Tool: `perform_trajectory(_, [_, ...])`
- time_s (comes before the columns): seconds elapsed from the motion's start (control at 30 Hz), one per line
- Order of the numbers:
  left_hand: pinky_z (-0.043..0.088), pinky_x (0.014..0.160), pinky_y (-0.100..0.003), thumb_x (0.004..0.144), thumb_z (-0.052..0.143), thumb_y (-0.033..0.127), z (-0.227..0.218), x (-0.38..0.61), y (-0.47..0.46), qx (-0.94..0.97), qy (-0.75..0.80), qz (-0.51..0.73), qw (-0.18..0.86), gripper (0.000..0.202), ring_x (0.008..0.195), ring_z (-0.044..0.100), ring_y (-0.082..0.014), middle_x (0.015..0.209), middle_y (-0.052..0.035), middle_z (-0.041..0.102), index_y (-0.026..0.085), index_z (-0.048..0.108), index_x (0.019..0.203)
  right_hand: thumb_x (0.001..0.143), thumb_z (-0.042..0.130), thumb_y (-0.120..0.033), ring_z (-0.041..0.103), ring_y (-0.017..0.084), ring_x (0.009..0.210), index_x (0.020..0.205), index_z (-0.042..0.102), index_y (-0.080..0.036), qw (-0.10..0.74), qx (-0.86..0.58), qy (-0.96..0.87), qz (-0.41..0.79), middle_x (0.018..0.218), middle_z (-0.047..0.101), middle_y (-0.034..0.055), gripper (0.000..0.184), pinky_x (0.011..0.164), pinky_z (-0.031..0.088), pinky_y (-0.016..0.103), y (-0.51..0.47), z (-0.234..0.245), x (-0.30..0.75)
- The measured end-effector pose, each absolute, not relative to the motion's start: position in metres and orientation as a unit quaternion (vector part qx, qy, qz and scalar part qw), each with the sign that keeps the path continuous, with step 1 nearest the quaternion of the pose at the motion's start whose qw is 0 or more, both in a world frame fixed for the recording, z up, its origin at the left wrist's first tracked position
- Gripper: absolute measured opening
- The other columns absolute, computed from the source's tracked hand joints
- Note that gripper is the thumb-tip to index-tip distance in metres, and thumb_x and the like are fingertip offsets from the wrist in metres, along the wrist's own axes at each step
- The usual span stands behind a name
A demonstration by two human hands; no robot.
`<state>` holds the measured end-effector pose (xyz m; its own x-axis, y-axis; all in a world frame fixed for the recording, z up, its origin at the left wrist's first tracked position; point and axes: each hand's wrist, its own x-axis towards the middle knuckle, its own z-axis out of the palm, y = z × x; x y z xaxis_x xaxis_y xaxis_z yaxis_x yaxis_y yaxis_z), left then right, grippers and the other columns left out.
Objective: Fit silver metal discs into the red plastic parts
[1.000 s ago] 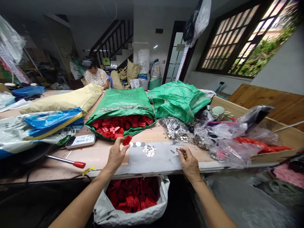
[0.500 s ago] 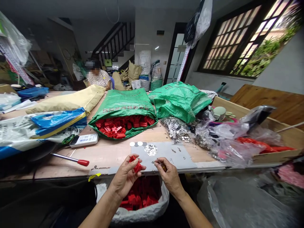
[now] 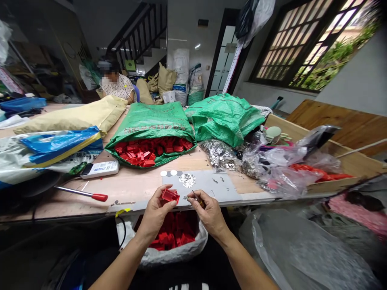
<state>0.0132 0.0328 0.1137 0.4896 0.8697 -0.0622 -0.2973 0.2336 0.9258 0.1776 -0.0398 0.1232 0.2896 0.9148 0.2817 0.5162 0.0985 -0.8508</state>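
Observation:
My left hand [image 3: 155, 213] is closed round a red plastic part [image 3: 171, 196] with open, box-like sides, just above the table's front edge. In my right hand [image 3: 211, 215] lies a thin pointed tool with a brownish handle [image 3: 200, 201]. A small metal bit [image 3: 185, 197] shows at the right thumb and fingertip; whether it is pinched there I cannot tell. Beyond the hands, a pile of shiny silver discs [image 3: 188, 181] sits on a grey sheet [image 3: 231, 194]. Below them is a white sack [image 3: 189, 257] with many red parts inside.
A green sack [image 3: 154, 121] spills red parts on the table. Bags of small metal pieces [image 3: 219, 155] lie right of it, near a wooden tray [image 3: 369, 161]. At left are a red-tipped lever [image 3: 99, 197] and a white device [image 3: 100, 169]. A person [image 3: 117, 84] sits across the table.
The red part has been turned in my left hand. My right hand with the tool has come closer to it. The whole view has shifted slightly.

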Motion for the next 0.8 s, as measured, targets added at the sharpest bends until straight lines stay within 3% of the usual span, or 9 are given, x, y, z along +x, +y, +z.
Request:
perform_trajectory(0.13, [0.048, 0.082, -0.027, 0.070, 0.074, 0.026, 0.109, 0.012, 0.032, 0.564, 0.330, 0.426, 0.626, 0.035, 0.089, 0.064, -0.0171, 0.102, -0.0028, 0.069, 0.023, 0.061, 0.102, 0.088, 0.054, -0.034, 0.059, 0.013, 0.064, 0.089, 0.065, -0.020, 0.474, -0.642, -0.572, 0.192, 0.073, 0.066, 0.0003, 0.017, 0.062, 0.046, 0.022, -0.041, 0.128, 0.172])
perform_trajectory(0.33, [0.050, 0.080, -0.030, 0.069, 0.075, 0.029, 0.110, 0.008, 0.027, 0.668, 0.375, 0.415, 0.490, 0.036, 0.085, 0.068, -0.0209, 0.096, -0.0025, 0.073, 0.026, 0.066, 0.103, 0.089, 0.053, -0.029, 0.062, 0.014, 0.069, 0.090, 0.064, -0.021, 0.462, -0.634, -0.595, 0.177, 0.083, 0.069, 0.0018, 0.014, 0.065, 0.047, 0.023, -0.041, 0.132, 0.166])
perform_trajectory(0.8, [0.050, 0.083, -0.030, 0.074, 0.070, 0.025, 0.109, 0.008, 0.020, 0.720, 0.341, 0.429, 0.427, 0.033, 0.090, 0.069, -0.0222, 0.102, -0.0012, 0.074, 0.030, 0.068, 0.106, 0.086, 0.050, -0.014, 0.059, 0.015, 0.077, 0.089, 0.060, -0.021, 0.394, -0.627, -0.652, 0.164, 0.083, 0.064, 0.0017, 0.013, 0.072, 0.044, 0.026, -0.042, 0.136, 0.159])
